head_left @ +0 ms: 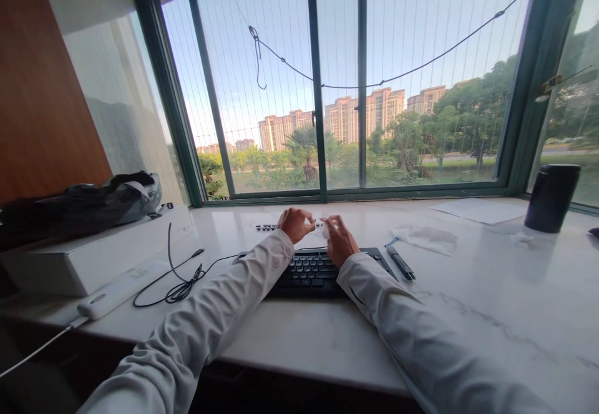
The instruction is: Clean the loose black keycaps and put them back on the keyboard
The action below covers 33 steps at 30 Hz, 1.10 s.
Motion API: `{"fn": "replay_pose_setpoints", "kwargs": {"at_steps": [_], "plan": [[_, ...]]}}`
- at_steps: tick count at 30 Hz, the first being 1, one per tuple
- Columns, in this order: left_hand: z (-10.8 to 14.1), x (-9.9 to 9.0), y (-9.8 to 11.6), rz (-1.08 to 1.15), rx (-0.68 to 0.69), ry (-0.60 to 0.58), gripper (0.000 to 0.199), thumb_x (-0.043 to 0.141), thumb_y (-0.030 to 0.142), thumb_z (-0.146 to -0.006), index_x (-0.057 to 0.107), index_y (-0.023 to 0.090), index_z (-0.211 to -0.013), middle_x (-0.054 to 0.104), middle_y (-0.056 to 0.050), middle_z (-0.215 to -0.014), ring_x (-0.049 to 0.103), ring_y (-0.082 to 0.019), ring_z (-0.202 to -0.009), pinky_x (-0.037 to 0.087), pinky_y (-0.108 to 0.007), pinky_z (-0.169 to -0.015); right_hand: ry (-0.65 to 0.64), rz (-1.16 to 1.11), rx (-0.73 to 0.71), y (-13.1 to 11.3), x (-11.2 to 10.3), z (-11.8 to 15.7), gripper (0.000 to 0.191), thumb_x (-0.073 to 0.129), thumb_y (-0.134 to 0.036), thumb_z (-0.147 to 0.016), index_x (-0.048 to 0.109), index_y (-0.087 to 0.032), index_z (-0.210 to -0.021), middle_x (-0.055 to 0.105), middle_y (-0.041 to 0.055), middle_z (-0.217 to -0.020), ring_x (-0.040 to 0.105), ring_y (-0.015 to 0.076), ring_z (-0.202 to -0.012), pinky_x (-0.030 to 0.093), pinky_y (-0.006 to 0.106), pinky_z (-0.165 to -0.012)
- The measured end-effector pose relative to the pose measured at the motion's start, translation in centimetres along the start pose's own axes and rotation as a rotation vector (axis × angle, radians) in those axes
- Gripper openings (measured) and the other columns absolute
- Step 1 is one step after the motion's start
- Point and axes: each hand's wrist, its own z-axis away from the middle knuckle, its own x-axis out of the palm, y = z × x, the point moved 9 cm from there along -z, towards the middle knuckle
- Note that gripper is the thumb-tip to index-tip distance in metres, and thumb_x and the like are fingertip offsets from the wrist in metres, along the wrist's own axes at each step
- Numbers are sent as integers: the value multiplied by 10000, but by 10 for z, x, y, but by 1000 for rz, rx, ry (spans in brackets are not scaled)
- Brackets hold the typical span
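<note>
Both my hands are raised over the far edge of a black keyboard (312,270) on the white marble surface. My left hand (296,224) has its thumb and fingers curled close together; whatever they hold is too small to name. Close on its right, my right hand (340,238) pinches a small white wad (324,230), perhaps tissue. Small dark keycaps (266,228) stand in a row behind the keyboard, left of my left hand, and a few more show between the hands. My sleeves cover parts of the keyboard's sides.
Right of the keyboard lie a dark slim tool (400,263) and a crumpled clear bag (425,239). A black cylinder (552,198) stands far right near paper (481,210). At left are a coiled cable (183,289), a power strip (124,289) and a white box (88,258).
</note>
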Motion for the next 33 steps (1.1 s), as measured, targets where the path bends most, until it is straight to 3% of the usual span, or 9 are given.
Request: {"fn": "replay_pose_setpoints", "kwargs": {"at_steps": [5,8,12,15,19,24,27,30,33], "plan": [[26,9,20,-17,59,-46,213,527,336,-782,692,209,-827,722,-46,-821,658,-196,-771,452,-266,-671,-36,2,129,6,-3,-1,220,431,-204,-842,599,-157,-977,573,88,-970,540,176,-864,418,271,-766],[34,14,25,-38,118,-68,246,482,347,-808,673,192,-808,719,-54,-800,655,-196,-717,431,-258,-607,-68,55,179,7,-5,0,231,457,-329,-853,651,-206,-880,616,58,-929,551,175,-860,406,266,-753],[37,10,27,-35,115,-23,263,470,356,-821,673,191,-840,716,-60,-767,650,-194,-679,415,-251,-574,-11,40,279,20,-10,0,247,517,-378,-811,699,-213,-839,636,60,-899,565,175,-847,407,263,-758],[38,6,29,-25,111,5,243,491,348,-807,669,204,-888,713,-52,-744,650,-191,-666,420,-248,-574,-25,-146,408,41,1,2,281,548,-433,-769,712,-214,-836,648,42,-803,580,162,-717,433,275,-716],[40,2,30,0,118,37,238,478,345,-818,657,225,-919,713,-34,-751,654,-181,-651,420,-237,-557,-26,-698,612,59,26,7,350,577,-429,-750,665,-240,-1031,675,20,-844,605,159,-727,480,295,-706],[42,-2,33,20,137,71,274,434,379,-856,647,214,-903,704,-34,-717,662,-183,-649,412,-229,-535,-24,-1342,720,35,39,6,476,616,-333,-739,572,-167,-1184,673,47,-913,622,146,-771,506,271,-745],[44,-6,33,62,118,116,263,443,386,-854,643,231,-928,713,-21,-763,667,-182,-667,425,-232,-548,-33,-1453,717,20,30,5,512,564,-389,-776,526,-164,-1233,661,64,-1013,628,149,-837,503,251,-770],[45,-9,29,118,77,146,254,481,412,-841,643,249,-950,718,-4,-780,671,-170,-699,443,-224,-583,-87,-1438,709,15,25,5,578,360,-535,-848,499,-146,-1252,622,94,-1143,613,173,-960,496,269,-806],[46,-13,26,157,61,163,285,502,437,-839,623,259,-1026,723,-2,-892,674,-151,-764,460,-204,-629,-121,-1391,739,19,28,7,567,245,-509,-880,537,-148,-1206,593,92,-1214,591,182,-1028,491,280,-816]]}}
